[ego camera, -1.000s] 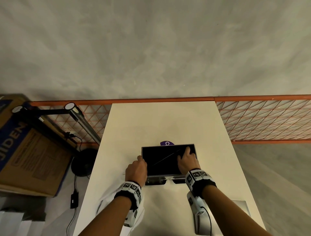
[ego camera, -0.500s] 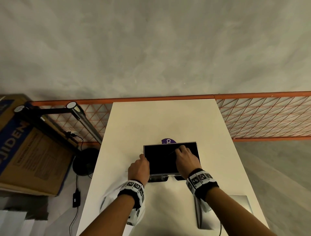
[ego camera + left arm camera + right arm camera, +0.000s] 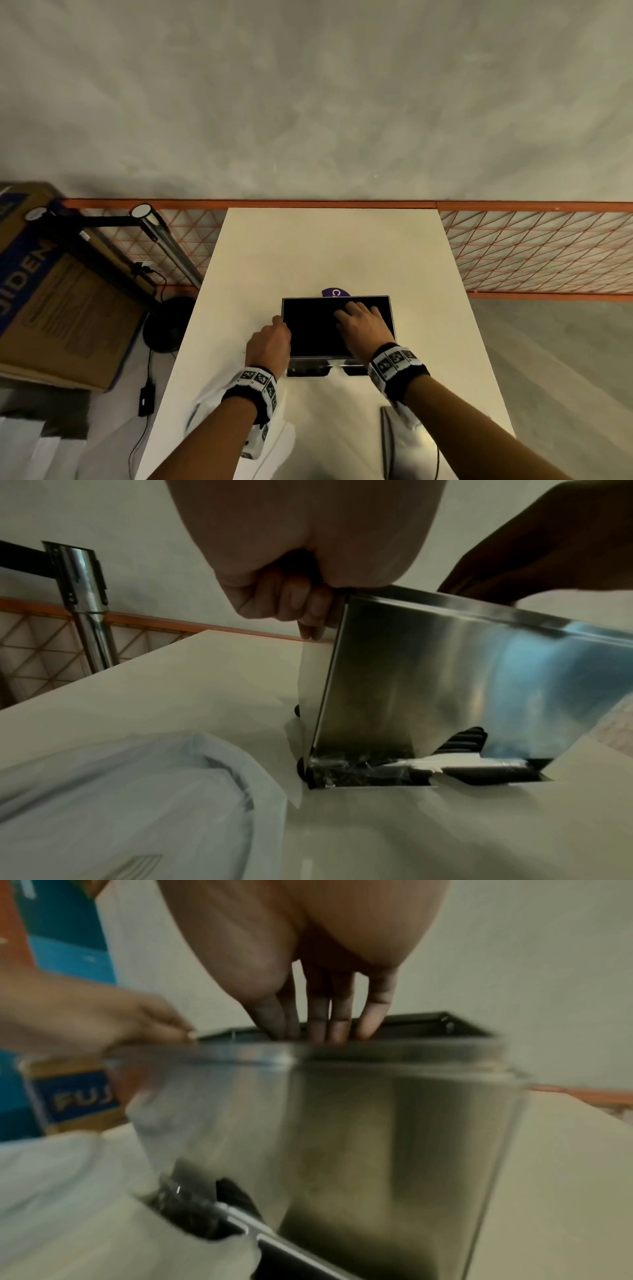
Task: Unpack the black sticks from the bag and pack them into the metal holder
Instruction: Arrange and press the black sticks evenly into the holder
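The metal holder (image 3: 322, 358) stands in the middle of the white table (image 3: 329, 246), and its top opening looks black. My left hand (image 3: 279, 322) grips the holder's upper left corner, with its fingers (image 3: 291, 604) curled against the steel wall (image 3: 445, 669). My right hand (image 3: 352, 310) lies over the opening, its straight fingers (image 3: 329, 1020) reaching down past the rim (image 3: 342, 1053). Black ribbed stick ends (image 3: 466, 739) show through a cut-out at the holder's base. The clear plastic bag (image 3: 212, 411) lies crumpled at the near left.
A flat metal plate (image 3: 404, 442) lies at the table's near right. A purple tag (image 3: 335, 293) peeks out behind the holder. Left of the table are a lamp stand (image 3: 164, 240) and a cardboard box (image 3: 61, 308); an orange mesh fence (image 3: 534, 253) runs behind.
The thin black stick my right hand held over the opening is gone from sight. That hand now lies flatter, with its fingers down in the holder. The left hand stays at the corner.
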A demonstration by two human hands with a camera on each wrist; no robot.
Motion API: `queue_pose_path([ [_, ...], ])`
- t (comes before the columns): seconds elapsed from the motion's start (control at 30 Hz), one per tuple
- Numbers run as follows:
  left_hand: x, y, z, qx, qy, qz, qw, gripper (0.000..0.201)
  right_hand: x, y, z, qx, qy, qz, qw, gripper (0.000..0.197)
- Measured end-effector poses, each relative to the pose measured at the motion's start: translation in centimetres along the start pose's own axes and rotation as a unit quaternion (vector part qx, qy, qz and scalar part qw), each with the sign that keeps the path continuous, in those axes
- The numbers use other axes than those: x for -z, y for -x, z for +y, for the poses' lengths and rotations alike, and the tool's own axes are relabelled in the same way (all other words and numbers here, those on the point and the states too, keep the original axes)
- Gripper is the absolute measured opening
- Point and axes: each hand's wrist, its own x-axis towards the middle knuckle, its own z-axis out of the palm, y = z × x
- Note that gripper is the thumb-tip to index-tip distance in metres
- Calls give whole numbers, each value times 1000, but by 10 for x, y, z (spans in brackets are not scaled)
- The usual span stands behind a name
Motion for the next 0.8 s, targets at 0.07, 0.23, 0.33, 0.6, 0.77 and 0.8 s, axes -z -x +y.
queue_pose_path([
  [0.07, -2, -2, -1, 0, 2, 4, 1000, 20, 6, 6, 12, -39, -31, 71, 996, 23],
  [0.23, 3, -2, -1, 11, 6, -1, 1000, 27, 24, 16, 47, -306, -181, 30, 934, 41],
  [0.33, 13, -11, 2, 6, -14, -18, 1000, 27, 15, 15, 57, -357, -255, -112, 892, 29],
  [0.6, 31, -26, 8, 0, -89, -70, 994, 21, 5, 16, 50, -336, -230, -124, 905, 24],
  [0.77, 25, -22, 7, 9, -84, -56, 995, 20, 1, 21, 47, -325, -235, -109, 910, 21],
  [0.8, 24, -21, 8, 10, -84, -55, 995, 20, 1, 21, 47, -324, -236, -107, 910, 20],
])
